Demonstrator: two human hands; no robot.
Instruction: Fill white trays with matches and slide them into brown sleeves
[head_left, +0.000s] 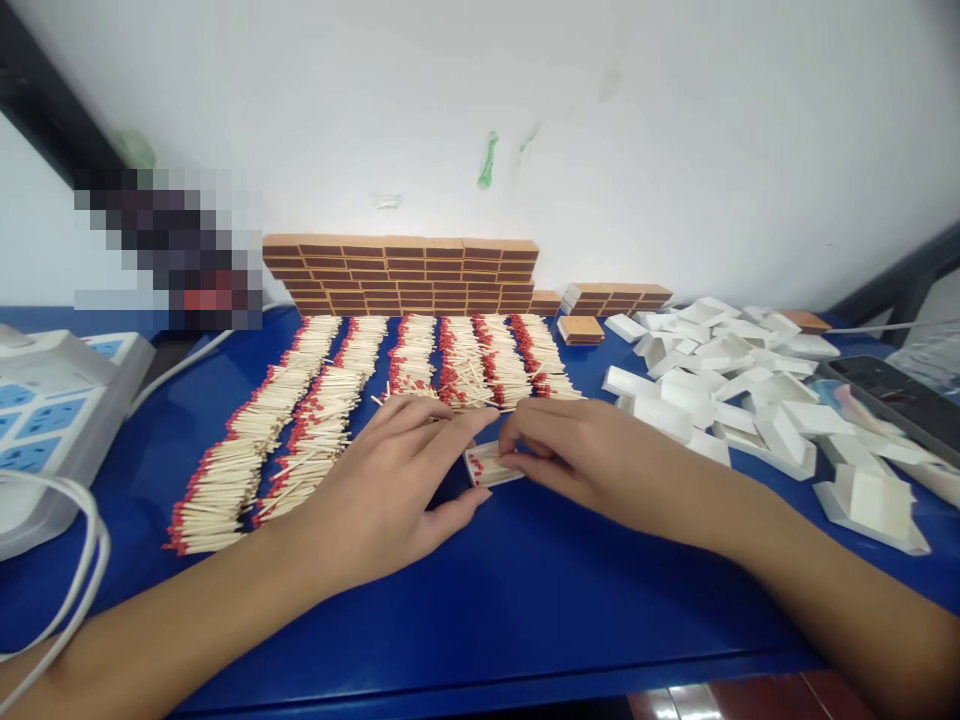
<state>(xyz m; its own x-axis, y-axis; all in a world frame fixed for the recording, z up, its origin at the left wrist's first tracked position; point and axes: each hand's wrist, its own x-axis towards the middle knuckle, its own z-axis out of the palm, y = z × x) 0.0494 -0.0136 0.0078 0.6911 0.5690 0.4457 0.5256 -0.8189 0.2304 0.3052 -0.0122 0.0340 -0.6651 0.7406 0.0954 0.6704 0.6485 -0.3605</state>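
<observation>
A small white matchbox tray (pixel 495 480) lies on the blue table between my two hands, with several red-tipped matches (pixel 478 465) inside. My right hand (pixel 585 445) reaches in from the right. Its thumb and index finger are pinched together on the matches in the tray, covering the tray's right part. My left hand (pixel 412 465) is at the tray's left, palm down and fingers stretched out, thumb apart and empty as far as I see. Under and beyond its fingers lie rows of loose matches (pixel 405 350), some hidden by the hand.
Stacked matchboxes (pixel 405 275) line the wall, with a shorter stack (pixel 619 297) and a single matchbox (pixel 580 330) to their right. Many white trays (pixel 772 425) are heaped at right, beside a dark phone (pixel 900 400). At left are a power strip (pixel 60 420) and white cable (pixel 82 590).
</observation>
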